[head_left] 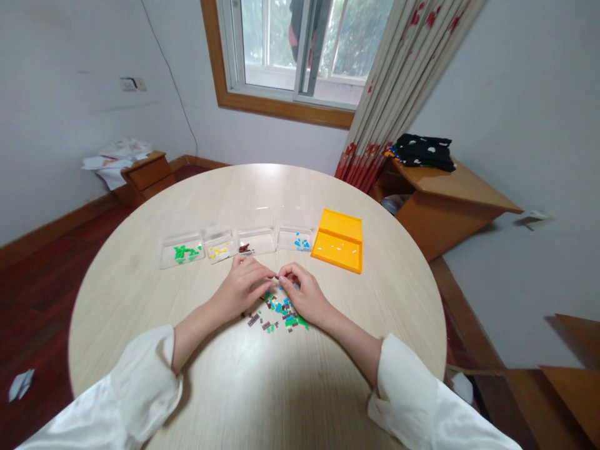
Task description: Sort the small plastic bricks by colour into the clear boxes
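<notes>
Over a pile of small toy bricks [280, 307] in brown, blue and green, my two hands meet at the fingertips. A tiny dark brown brick [276, 277] shows between them. My right hand [304, 292] pinches it with thumb and curled index finger. From the other side, my left hand [244, 284] closes its thumb and fingertips on the same brick, partly hiding it. Just beyond my left hand stands a clear box with brown bricks [245, 248]. Part of the loose pile lies hidden under my hands.
Other clear boxes hold green bricks [186, 252], yellow bricks [218, 251] and blue bricks [301, 242]. To their right lies an open orange case [342, 223] with several white bits inside. All stand on a round wooden table [225, 387]. A wooden cabinet [464, 187] stands beyond, right.
</notes>
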Available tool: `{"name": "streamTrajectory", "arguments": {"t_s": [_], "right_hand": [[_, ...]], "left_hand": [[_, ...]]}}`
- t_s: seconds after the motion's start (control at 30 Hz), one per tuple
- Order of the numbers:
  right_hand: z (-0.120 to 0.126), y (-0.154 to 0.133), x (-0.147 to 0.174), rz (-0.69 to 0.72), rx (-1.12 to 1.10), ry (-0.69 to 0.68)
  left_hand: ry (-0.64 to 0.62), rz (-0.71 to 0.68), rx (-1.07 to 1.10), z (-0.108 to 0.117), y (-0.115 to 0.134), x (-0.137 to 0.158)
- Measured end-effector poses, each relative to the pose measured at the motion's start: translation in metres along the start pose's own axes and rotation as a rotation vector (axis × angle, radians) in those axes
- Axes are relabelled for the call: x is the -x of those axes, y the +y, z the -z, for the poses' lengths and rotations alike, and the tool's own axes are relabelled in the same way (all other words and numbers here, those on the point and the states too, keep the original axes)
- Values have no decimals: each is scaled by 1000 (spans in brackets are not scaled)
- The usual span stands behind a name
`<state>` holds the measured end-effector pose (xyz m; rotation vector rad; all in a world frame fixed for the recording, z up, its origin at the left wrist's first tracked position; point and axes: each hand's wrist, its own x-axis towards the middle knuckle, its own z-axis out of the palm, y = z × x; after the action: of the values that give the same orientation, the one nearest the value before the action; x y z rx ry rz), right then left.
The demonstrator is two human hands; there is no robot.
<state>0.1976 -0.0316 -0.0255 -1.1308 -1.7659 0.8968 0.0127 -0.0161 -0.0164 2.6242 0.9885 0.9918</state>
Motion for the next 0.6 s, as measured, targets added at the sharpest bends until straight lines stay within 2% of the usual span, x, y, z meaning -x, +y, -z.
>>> {"name": "streamTrajectory", "arguments": {"t_s": [0.33,0.47,0.6], "right_hand": [[-3,0,1,-28,-39,26],[-3,1,4,-48,-33,68],[-2,-1,9,21,42,29]], "left_hand": [[35,102,72,2,3,-3],[154,213,23,4,-15,-7],[290,384,-77,10,-37,-10]]}}
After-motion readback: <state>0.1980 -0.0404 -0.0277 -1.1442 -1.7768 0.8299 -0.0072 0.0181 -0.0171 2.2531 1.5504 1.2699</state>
